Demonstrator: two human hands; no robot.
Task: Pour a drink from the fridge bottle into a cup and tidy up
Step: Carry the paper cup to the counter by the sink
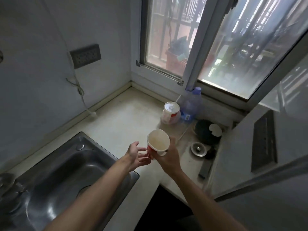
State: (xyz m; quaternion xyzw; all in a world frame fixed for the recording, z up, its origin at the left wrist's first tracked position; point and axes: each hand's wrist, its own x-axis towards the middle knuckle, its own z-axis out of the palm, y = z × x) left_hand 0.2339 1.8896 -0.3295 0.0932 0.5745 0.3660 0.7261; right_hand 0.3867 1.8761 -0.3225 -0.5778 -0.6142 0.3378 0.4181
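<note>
While the right hand (168,157) grips a squashed paper cup (157,144) above the tabletop (120,117), its rim is bent. The left hand (135,155) hovers open beside it.

The right hand (168,157) gripped a squashed red-and-white paper cup (157,144) above the counter (120,120), right of the steel sink (63,167). The left hand (135,155) spread loosely, fingertips touching the cup's side.

The cup (158,144) in my right hand (168,158) looks matt paper; the sink (55,165) is glossy metal; the bottle (190,105) is clear plastic.
</note>
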